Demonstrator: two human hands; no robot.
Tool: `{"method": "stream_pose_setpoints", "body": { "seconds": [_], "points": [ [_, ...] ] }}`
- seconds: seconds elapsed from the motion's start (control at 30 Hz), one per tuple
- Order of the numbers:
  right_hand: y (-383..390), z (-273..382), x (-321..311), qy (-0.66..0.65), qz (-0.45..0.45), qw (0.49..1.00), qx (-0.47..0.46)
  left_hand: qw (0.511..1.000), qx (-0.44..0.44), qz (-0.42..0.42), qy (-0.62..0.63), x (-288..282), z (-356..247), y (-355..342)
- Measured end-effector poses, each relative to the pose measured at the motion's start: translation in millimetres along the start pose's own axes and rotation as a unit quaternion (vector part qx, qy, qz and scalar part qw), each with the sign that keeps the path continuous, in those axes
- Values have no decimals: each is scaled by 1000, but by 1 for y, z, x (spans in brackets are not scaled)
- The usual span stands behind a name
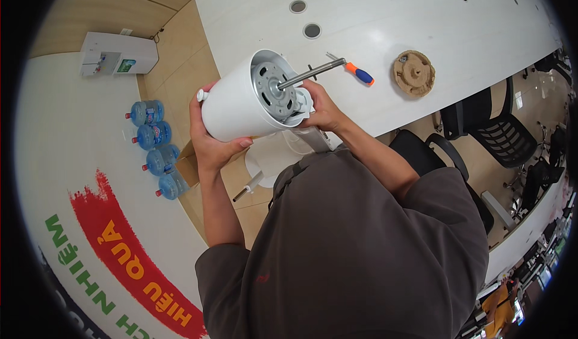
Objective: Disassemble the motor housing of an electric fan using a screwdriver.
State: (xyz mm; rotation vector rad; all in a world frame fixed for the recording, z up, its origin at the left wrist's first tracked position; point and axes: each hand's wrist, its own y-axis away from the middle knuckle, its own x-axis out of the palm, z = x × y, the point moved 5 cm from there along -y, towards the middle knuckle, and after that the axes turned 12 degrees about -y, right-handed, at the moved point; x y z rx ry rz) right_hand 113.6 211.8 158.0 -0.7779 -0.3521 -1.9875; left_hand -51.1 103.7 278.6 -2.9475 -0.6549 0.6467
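Observation:
Between my hands is a white fan motor housing [232,101], tilted with its open end facing up and right. A round metal motor plate [272,98] shows inside it, and a long metal shaft [316,72] sticks out. My left hand [211,149] is wrapped round the closed back end, beside a small white knob [202,96]. My right hand [324,107] grips the white bracket [303,104] at the housing's lower right edge; part of those fingers is hidden. A screwdriver [361,74] with an orange and blue handle lies on the table close to the shaft's tip.
A round brown moulded-pulp piece [414,74] rests on the white table [373,14]. Below the housing stands a white round base [271,156] with a pole. Black chairs [430,152] stand at the right. Several blue water bottles [161,160] line the left wall.

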Motion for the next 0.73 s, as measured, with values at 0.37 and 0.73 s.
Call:
{"method": "stream_pose_setpoints", "body": {
  "seconds": [0.37, 0.73],
  "points": [
    [-9, 11, 3, 47, 45, 995, -70, 989, -58, -95, -93, 4, -15, 14],
    [-37, -2, -15, -13, 23, 1000, 10, 960, -150, -149, -185, 10, 7, -15]
  ]
}}
